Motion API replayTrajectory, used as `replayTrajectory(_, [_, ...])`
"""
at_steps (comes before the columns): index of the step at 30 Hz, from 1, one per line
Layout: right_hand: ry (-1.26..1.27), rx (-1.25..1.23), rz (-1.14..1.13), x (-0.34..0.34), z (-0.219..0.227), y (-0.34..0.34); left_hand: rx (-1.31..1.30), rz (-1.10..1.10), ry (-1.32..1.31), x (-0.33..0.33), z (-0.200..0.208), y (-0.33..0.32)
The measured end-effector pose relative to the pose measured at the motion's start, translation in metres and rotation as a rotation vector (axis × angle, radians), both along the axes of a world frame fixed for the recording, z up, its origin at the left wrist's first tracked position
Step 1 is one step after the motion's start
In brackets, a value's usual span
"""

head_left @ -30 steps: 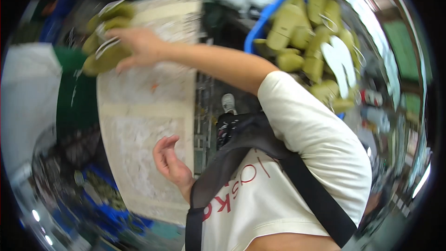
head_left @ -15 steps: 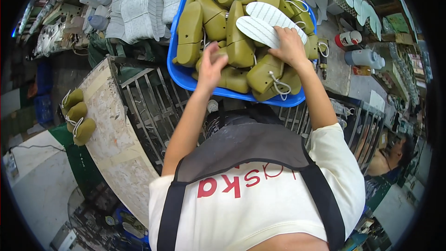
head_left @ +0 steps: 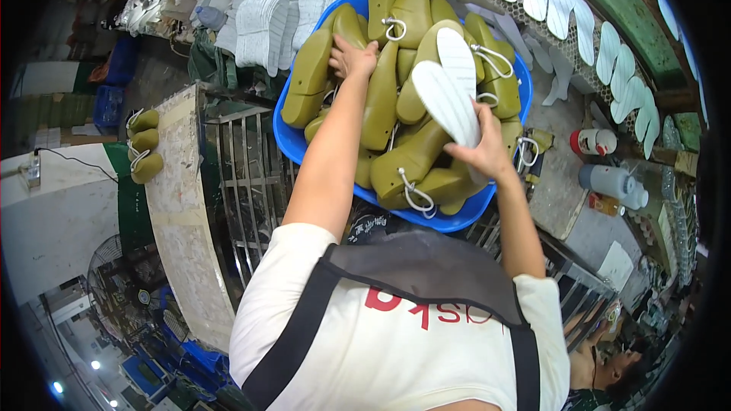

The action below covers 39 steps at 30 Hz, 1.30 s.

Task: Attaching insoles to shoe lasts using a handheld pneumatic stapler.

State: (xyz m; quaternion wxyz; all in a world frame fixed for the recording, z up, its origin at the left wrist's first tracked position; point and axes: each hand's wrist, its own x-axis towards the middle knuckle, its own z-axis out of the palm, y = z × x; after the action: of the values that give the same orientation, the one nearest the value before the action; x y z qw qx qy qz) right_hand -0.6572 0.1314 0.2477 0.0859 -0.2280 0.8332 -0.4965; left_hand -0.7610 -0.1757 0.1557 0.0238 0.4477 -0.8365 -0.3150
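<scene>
My right hand [head_left: 489, 148] grips a pair of white insoles [head_left: 448, 99] by their near ends, and they fan apart over the heap. Beneath and around them, olive-green shoe lasts [head_left: 381, 99], several with white cord loops, fill a blue plastic tub [head_left: 288, 139]. My left hand [head_left: 352, 58] is at the tub's upper left with its fingers spread, against or just over an olive last [head_left: 349, 24]; whether they touch it I cannot tell. Nothing is held in that hand.
Stacks of white insole sheets [head_left: 259, 27] lie beyond the tub. White insoles line a perforated rack [head_left: 560, 9] at far right, with bottles [head_left: 605, 179] below. A worn board [head_left: 177, 221] at left carries more lasts [head_left: 145, 141]. Metal bars [head_left: 247, 175] run beside it. Another person sits at lower right.
My left hand has reached farther into the tub, up to the far-left lasts. The insoles in my right hand have swung steeper. The whole view has shifted and turned.
</scene>
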Motion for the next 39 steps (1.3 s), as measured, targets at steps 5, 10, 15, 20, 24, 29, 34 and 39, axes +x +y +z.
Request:
replayTrajectory(5, [-0.129, -0.202, -0.071, 0.025, 0.002, 0.017, -0.083, -0.105, -0.214, -0.004, 0.035, 0.006])
replayTrajectory(10, [-0.435, -0.52, -0.182, 0.026, 0.015, 0.027, -0.043, -0.248, -0.144, -0.001, 0.055, -0.018])
replayTrajectory(15, [-0.458, -0.694, -0.132, 0.019, 0.022, 0.007, 0.564, -0.464, 0.55, 0.041, 0.111, -0.036])
replayTrajectory(20, [-0.533, -0.802, -0.087, 0.02, 0.053, -0.033, 1.55, -0.408, 0.861, 0.134, 0.147, -0.018])
replayTrajectory(24, [-0.528, -0.905, 0.019, 0.038, 0.083, -0.053, 1.93, -0.536, 0.742, 0.197, 0.146, 0.029])
replayTrajectory(29, [-0.569, -0.863, -0.051, 0.077, 0.079, -0.056, 1.54, -0.316, 0.67, 0.24, 0.12, 0.108])
replayTrajectory(34, [-0.457, -0.975, -0.159, 0.123, 0.066, -0.034, 1.355, -0.589, 0.633, 0.24, 0.128, 0.126])
replayTrajectory(39, [-0.817, -1.06, 0.133, 0.08, 0.09, 0.006, 1.363, -0.846, 0.31, 0.274, 0.126, 0.134])
